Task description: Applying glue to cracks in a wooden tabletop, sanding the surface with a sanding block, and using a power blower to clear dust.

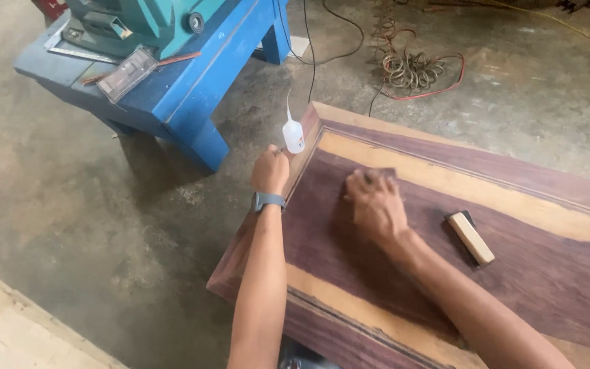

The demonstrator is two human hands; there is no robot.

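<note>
Two bare forearms reach up from the bottom edge over a wide wooden panel point(513, 273) of dark purple-brown wood with pale yellow bands, framed by a raised dark border. On the left wrist sits a dark watch point(268, 201), and the left hand point(270, 169) is curled into a loose fist resting on the panel's left border; whether it grips anything I cannot tell. Just beyond its knuckles a small white squeeze bottle point(293, 134) with a long thin nozzle stands upright at the panel's far left corner, near the hand but not clearly touching it. The right hand point(375, 203) lies palm down on the dark centre field, fingers bent and blurred, pressing on a dark sheet point(385, 173) whose edge shows past the fingertips; the sheet is hard to tell from the wood below it. To the right of that hand, apart from it, a pale wooden block point(471, 237) with a dark underside lies tilted on the dark wood. Beyond the panel spreads a dusty concrete floor point(69, 205). At upper left stands a blue bench point(192, 89) carrying a teal machine point(151, 20). Farther back a coil of red and black cable point(414, 68) lies on the floor.
</note>
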